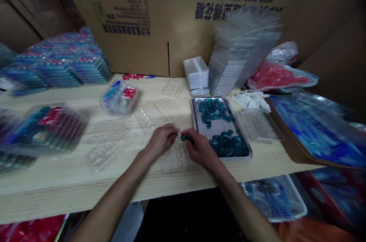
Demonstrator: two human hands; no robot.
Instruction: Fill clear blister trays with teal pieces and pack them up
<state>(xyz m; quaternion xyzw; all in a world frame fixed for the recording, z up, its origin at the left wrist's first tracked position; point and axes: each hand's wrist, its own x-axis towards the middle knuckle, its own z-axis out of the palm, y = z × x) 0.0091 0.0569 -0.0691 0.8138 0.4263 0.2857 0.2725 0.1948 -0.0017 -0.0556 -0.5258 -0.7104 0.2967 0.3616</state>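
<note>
- Meanwhile, right hand (201,148) pinches a teal piece (183,138) above a clear plastic blister tray (175,162) near the front edge of the bench (57,181)
- Left hand (160,141) closed just beside it, any hold unclear
- Metal tray (193,120) alongside holds heaped teal pieces (213,110)
- Carton (160,17) behind shows upside-down Chinese print
</note>
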